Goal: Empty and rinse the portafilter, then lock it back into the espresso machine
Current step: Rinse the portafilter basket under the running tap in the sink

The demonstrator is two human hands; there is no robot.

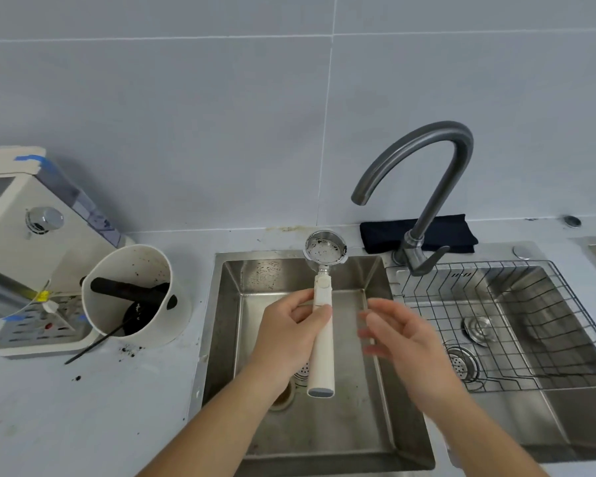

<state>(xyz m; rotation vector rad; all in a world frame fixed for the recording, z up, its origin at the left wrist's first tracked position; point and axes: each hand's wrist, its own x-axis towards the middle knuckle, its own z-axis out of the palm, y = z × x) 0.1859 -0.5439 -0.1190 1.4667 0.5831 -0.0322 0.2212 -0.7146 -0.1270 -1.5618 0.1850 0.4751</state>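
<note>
My left hand (pixel 289 325) grips the white handle of the portafilter (pixel 324 304) and holds it over the left sink basin (pixel 255 280). Its steel basket points away from me, open side up, with dark coffee specks stuck inside. My right hand (pixel 399 335) hovers just right of the handle, blurred, fingers loosely spread and holding nothing. The grey faucet (pixel 424 187) arches above the basin's back right, its spout over the sink divider; no water runs. The cream espresso machine (pixel 21 228) stands at the far left on the counter.
A white knock-box bucket (pixel 172 311) with a black bar and dark grounds stands beside the machine's drip tray (pixel 31 339). Coffee crumbs and a thin black stick lie on the counter. A wire rack (pixel 516 304) sits in the right basin. A dark folded cloth (pixel 386 235) lies behind the faucet.
</note>
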